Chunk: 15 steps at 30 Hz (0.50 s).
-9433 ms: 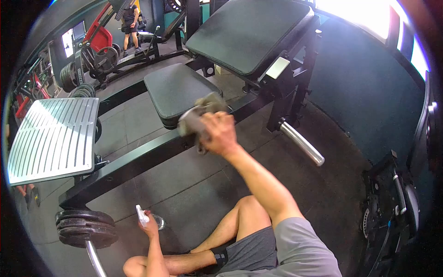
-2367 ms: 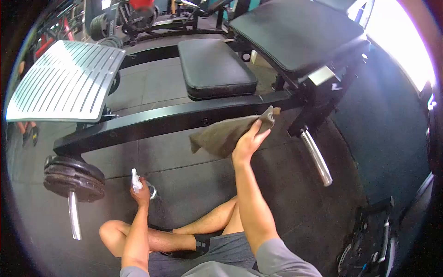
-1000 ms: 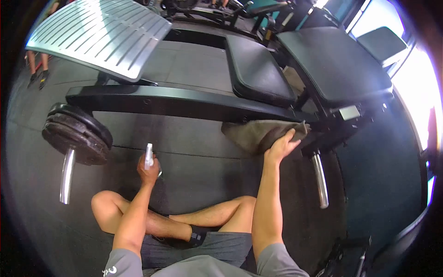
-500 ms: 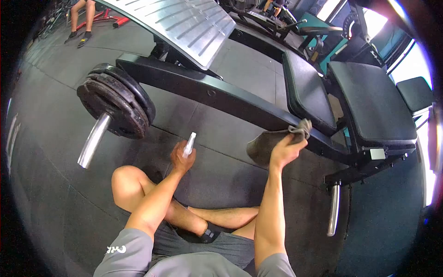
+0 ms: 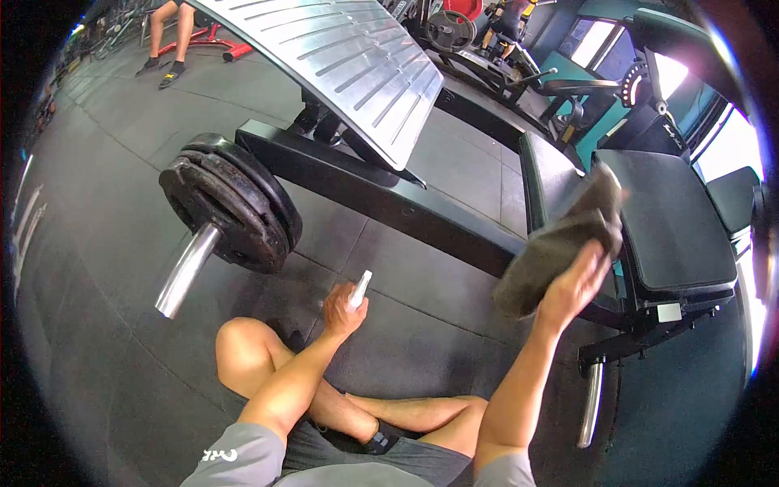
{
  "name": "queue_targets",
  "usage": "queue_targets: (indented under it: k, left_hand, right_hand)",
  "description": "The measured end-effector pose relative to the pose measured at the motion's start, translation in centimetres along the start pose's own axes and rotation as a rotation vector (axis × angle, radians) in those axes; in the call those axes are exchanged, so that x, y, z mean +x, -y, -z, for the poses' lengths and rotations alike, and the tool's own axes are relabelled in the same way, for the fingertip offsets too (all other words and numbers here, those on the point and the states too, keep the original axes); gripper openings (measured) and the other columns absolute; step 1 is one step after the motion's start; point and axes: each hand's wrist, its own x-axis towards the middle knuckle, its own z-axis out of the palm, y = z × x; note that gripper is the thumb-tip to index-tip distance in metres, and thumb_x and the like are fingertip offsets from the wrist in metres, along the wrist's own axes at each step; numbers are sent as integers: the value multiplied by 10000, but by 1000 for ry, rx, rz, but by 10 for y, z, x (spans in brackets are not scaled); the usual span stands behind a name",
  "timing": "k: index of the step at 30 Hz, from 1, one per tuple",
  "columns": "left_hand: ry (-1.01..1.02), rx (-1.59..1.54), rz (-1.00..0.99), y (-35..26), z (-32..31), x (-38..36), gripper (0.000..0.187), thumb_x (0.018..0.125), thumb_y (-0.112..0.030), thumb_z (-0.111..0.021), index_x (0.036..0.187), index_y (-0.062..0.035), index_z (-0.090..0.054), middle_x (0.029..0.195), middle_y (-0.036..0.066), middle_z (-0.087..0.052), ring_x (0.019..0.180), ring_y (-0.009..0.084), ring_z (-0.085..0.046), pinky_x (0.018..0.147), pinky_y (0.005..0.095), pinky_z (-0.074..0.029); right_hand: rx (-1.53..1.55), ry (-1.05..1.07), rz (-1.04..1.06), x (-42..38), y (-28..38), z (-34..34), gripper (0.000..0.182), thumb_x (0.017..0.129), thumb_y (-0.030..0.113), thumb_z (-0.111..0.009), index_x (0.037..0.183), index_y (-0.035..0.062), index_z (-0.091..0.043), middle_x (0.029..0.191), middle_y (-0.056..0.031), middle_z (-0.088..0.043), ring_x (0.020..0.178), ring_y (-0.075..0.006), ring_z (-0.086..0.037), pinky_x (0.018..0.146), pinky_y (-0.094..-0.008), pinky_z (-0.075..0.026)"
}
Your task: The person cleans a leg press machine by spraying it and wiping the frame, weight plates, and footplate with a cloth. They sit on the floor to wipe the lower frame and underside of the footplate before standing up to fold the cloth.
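My left hand (image 5: 342,315) is closed around a white spray bottle (image 5: 361,289); only its narrow white top shows above the fist, and the rest is hidden. A dark grey-brown cloth (image 5: 556,252) is gripped in my right hand (image 5: 573,294), raised and partly spread. In this view the cloth overlaps the black side beam (image 5: 406,211) and the padded seat of a leg press machine. My right hand is near the machine's black pad (image 5: 661,211), while my left is above the floor by my crossed legs.
Black weight plates (image 5: 223,203) sit on a metal sleeve (image 5: 188,268) at the left. The ridged metal footplate (image 5: 349,65) slopes above the beam. Another metal sleeve (image 5: 592,406) points down at the right. A person's legs (image 5: 172,36) and more gym equipment are farther back.
My right hand has lifted the cloth up and to the right, off the beam's edge, and the cloth has spread out. My left hand keeps its grip. The view has shifted slightly.
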Motion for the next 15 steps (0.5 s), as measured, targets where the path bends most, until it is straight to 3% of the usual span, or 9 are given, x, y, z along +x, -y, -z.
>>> queue_targets:
  k: [2, 4, 6, 7, 8, 10, 15]
  left_hand:
    - [2, 31, 7, 1, -2, -2, 231, 727, -202, -711, 865, -70, -579, 778, 151, -608, 763, 378, -601, 668, 511, -483]
    - [-4, 67, -2, 5, -3, -1, 234, 732, -209, -708, 869, -72, -577, 775, 153, -605, 757, 378, -599, 663, 513, -482]
    - [-8, 101, -21, 6, -5, 0, 235, 737, -215, -705, 873, -73, -576, 772, 157, -602, 754, 380, -599, 658, 515, -481]
    - [-11, 97, 3, 5, -5, 1, 235, 738, -217, -704, 873, -74, -576, 771, 159, -603, 757, 383, -600, 659, 516, -480]
    - [-9, 91, 25, 3, -4, 2, 235, 739, -219, -704, 872, -74, -575, 771, 162, -603, 760, 386, -601, 659, 518, -480]
    - [-11, 75, 24, 3, -5, 0, 242, 737, -225, -709, 864, -67, -577, 779, 178, -612, 783, 404, -605, 663, 525, -479]
    - [49, 13, 92, 11, -15, -1, 242, 752, -238, -707, 842, -40, -601, 805, 216, -632, 778, 425, -611, 673, 529, -480]
  right_hand:
    - [-464, 380, 85, 22, -2, -20, 527, 986, 382, -514, 1336, -10, -471, 1310, -231, -514, 1180, -347, -519, 1020, -421, -383]
    - [-826, 470, 391, 14, -26, -43, 540, 943, 471, -536, 1245, 25, -575, 1209, -251, -582, 1119, -374, -567, 983, -461, -409]
    - [-1000, 697, 151, -9, -32, -57, 510, 928, 515, -519, 1095, 57, -669, 1013, -207, -669, 992, -348, -626, 910, -473, -439]
    - [-902, 537, 296, -14, -35, -61, 492, 917, 520, -518, 956, 66, -703, 832, -171, -691, 845, -354, -650, 818, -481, -468]
    - [-954, 563, 232, -13, -35, -60, 481, 905, 510, -534, 909, 59, -701, 810, -189, -685, 804, -373, -652, 773, -484, -486]
    - [-933, 505, 286, -13, -37, -59, 488, 901, 508, -530, 862, 49, -693, 789, -204, -678, 778, -386, -654, 731, -487, -496]
    - [-958, 660, 164, -9, -28, -51, 525, 915, 527, -481, 853, 44, -677, 852, -218, -686, 855, -388, -658, 775, -491, -484]
